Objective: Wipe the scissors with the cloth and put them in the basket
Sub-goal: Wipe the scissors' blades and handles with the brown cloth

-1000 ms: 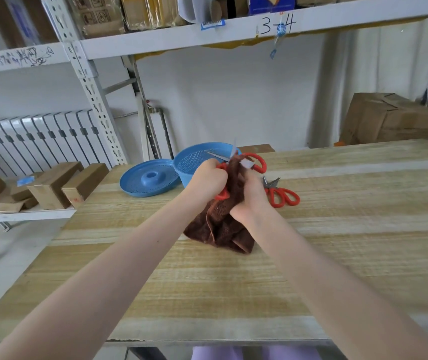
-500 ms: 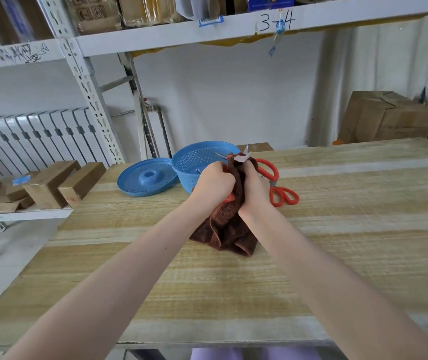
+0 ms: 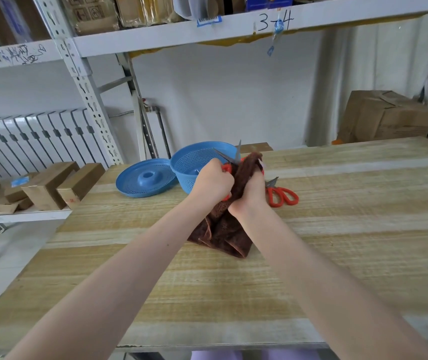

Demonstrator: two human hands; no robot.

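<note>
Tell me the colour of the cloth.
Dark brown: the cloth shows best in the head view, the only one.

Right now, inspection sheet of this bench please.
Surface: wooden table, pale striped planks.
Job's things: held scissors, blades apart and pointing up in front of the blue basket; brown cloth hangs down to the table; second scissors lie on the table, right of the hands.
Clutter: blue lid beside the basket.
Hands: left hand grips the red handle; right hand grips the cloth.
Cables: nothing seen.
Surroundings: shelf, radiator, cardboard box, wooden blocks.
</note>
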